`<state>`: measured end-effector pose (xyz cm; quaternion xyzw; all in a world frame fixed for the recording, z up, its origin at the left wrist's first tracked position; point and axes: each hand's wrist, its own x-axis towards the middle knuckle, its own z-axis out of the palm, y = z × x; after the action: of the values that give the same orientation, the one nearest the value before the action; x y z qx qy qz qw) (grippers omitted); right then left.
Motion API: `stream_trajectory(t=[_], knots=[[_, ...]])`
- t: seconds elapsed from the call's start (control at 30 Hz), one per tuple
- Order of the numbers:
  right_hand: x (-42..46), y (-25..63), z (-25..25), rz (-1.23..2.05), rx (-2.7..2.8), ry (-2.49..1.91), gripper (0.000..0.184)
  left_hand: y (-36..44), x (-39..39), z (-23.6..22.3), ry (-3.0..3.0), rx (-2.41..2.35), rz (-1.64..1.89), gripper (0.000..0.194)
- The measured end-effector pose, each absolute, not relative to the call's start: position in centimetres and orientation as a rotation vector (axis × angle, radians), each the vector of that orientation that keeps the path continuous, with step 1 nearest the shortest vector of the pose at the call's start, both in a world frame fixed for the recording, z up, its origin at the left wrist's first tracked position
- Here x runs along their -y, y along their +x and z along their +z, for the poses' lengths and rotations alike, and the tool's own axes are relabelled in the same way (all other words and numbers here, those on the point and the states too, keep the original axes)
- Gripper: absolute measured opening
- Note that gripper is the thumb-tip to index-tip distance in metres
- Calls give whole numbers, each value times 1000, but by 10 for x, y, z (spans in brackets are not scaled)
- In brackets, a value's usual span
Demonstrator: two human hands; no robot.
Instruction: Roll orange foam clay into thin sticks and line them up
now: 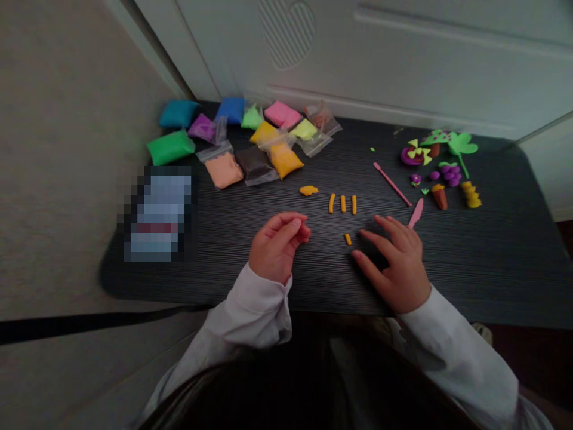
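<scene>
My left hand hovers over the table's front part with thumb and fingers pinched together. Whatever they may hold is hidden. My right hand is open, fingers apart and pointing left, beside a short orange clay piece. Behind that piece stand three orange clay rolls in a row, a left one, a middle one and a right one. A ragged orange clay lump lies beyond my left hand. Partly behind my right fingers is a pink plastic clay knife.
Bags of coloured clay, such as an orange bag and a green bag, fill the back left. A blurred-out phone-like object lies at left. A pink stick tool and small clay models, including purple grapes, are at right.
</scene>
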<state>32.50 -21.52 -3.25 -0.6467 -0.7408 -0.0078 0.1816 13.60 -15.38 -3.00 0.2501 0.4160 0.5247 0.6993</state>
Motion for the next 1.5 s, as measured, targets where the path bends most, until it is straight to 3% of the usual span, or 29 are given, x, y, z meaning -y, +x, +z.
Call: stream_trajectory(t=[0.37, 0.53, 0.7, 0.87, 1.17, 1.33, 1.5], knots=[[203, 308, -30, 31, 1971, -1785, 10, 142, 159, -37, 824, -1017, 1143, 10], [217, 301, 2, -33, 1964, -1600, 7, 149, 176, -26, 772, -872, 941, 20], [230, 292, 23, -34, 1905, -1501, 10, 151, 197, -6, 745, -761, 984, 19], [239, 289, 36, -6, 1840, -1408, 16, 147, 208, 11, 1012, -800, 1088, 15], [255, 292, 63, -89, 1890, -1518, 10, 136, 221, 30, 1790, -921, 1236, 41], [254, 292, 60, -137, 1903, -1531, 9, 135, 215, 44, 2167, -945, 1056, 27], [253, 292, 56, -140, 1912, -1533, 7, 137, 215, 46, 2324, -1004, 1093, 26]])
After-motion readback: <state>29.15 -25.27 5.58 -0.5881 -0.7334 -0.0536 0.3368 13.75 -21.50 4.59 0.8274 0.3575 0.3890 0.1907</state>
